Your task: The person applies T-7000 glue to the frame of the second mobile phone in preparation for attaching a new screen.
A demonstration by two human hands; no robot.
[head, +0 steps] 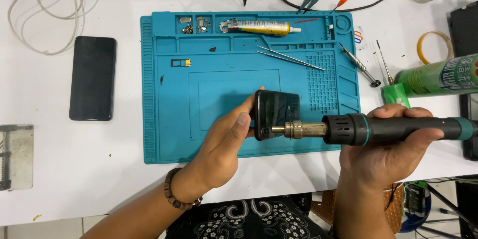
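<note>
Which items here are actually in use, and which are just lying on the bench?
In use:
- left hand holding the small dark phone
- right hand gripping the hot-air tool, nozzle at the phone
- blue work mat below

Lying about:
- black phone
- glue tube
- tweezers
- white cable
- tape roll
- green can

Hot-air tool (pixel 393 128): rear end cut off at right edge. Green can (pixel 438 77): likewise truncated. Phone (pixel 276 114): lower corner hidden behind nozzle. Small parts (pixel 194 25) in mat tray: too small to identify.
</note>
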